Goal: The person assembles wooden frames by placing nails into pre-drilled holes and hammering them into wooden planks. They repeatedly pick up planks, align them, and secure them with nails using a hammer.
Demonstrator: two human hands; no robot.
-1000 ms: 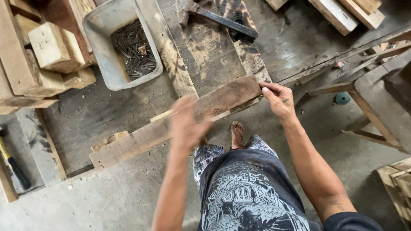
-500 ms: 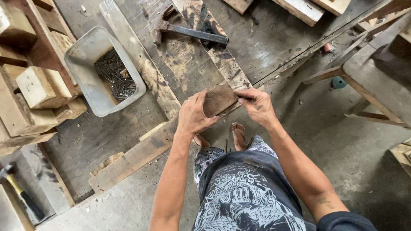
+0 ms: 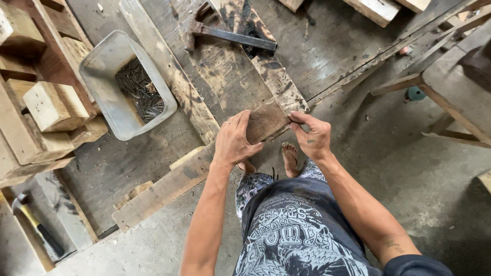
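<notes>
The wooden board [image 3: 266, 121] is held up between both hands, seen almost end-on, so only its short weathered end face shows; its long axis runs away from the person and downward, toward the dark plank [image 3: 232, 61] on the floor beyond the fingers, and how far it reaches behind the hands cannot be told. The left hand [image 3: 234, 140] wraps the board's left edge, fingers curled over the top and thumb underneath, a firm grasp. The right hand [image 3: 313, 135] pinches the right edge, fingertips [image 3: 295, 118] on the upper corner, also gripping. Just below the hands are the person's bare feet [image 3: 289, 153] on the concrete floor [image 3: 409, 168], and that floor lies open to the right of the right hand as far as the wooden frame [image 3: 450, 87]. To the left of the left hand a long pale timber [image 3: 163, 189] lies slantwise, its near end just beside the wrist. Further left and away sits a grey plastic tub [image 3: 99, 66] with nails [image 3: 138, 89] in it, and past it stacked wood blocks [image 3: 51, 107]. Beyond the hands a hammer [image 3: 230, 35] rests on the dark plank, well apart from the board. A second hammer [image 3: 36, 225] lies far to the lower left
</notes>
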